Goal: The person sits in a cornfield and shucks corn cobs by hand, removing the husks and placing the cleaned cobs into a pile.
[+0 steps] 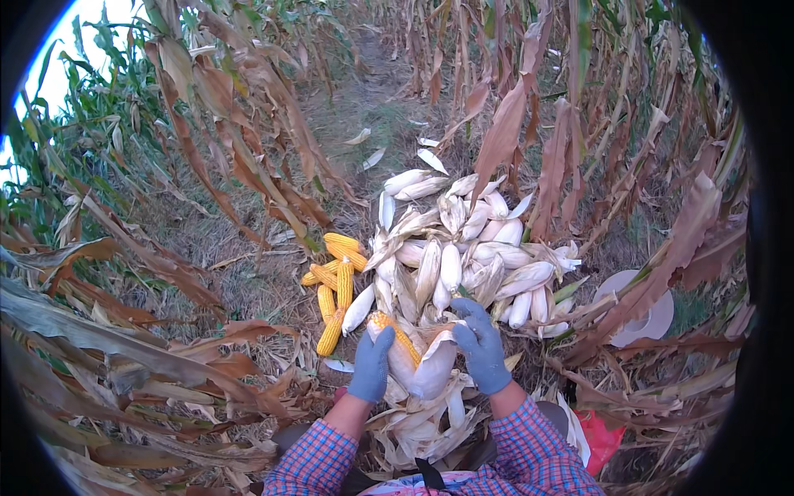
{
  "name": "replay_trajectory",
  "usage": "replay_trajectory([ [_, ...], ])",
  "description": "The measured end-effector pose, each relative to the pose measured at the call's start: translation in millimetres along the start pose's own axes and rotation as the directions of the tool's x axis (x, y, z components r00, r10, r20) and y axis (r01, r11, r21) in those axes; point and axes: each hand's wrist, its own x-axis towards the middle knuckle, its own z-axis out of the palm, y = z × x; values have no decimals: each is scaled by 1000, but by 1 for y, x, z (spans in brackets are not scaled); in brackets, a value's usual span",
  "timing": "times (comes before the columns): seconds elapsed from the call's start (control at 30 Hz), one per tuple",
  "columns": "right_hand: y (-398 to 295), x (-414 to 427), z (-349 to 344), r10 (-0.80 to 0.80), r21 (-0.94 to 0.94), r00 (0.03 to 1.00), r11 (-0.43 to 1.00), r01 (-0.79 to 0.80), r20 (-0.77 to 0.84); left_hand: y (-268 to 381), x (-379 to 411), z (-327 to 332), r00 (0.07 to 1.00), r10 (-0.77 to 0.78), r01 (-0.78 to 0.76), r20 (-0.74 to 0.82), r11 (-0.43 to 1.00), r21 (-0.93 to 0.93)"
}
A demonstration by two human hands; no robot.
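My left hand (372,367), in a blue-grey knit glove, grips a partly husked corn ear (402,342) whose yellow kernels show through the opened husk. My right hand (480,348), gloved the same way, holds the peeled-back pale husk (436,367) on the other side. Just beyond my hands lies a heap of unhusked corn ears (451,268) in whitish, dry husks. Several bare yellow corn cobs (345,285) rest on the ground left of that heap. Loose stripped husks (415,428) are piled close to my body, below the ear.
Dry corn stalks with brown leaves (515,118) stand on both sides and lean inward. A pale round hat-like object (639,308) lies at the right, partly behind a leaf. A red plastic bag (598,439) is by my right side. A dirt path (372,80) runs away ahead.
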Motion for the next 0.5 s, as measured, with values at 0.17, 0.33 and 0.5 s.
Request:
replay_trajectory([
  [0.17, 14, -22, 8, 298, 337, 744, 749, -570, 598, 4, 18, -6, 999, -45, 45, -7, 997, 61],
  [0.33, 9, -54, 51, 409, -340, 291, 904, -261, 865, 43, 61, -31, 980, -154, 98, -130, 928, -359],
  [0.5, 57, -81, 64, 151, -111, 579, 988, -104, 801, 16, 72, -29, 983, 157, -164, -98, 984, -73],
])
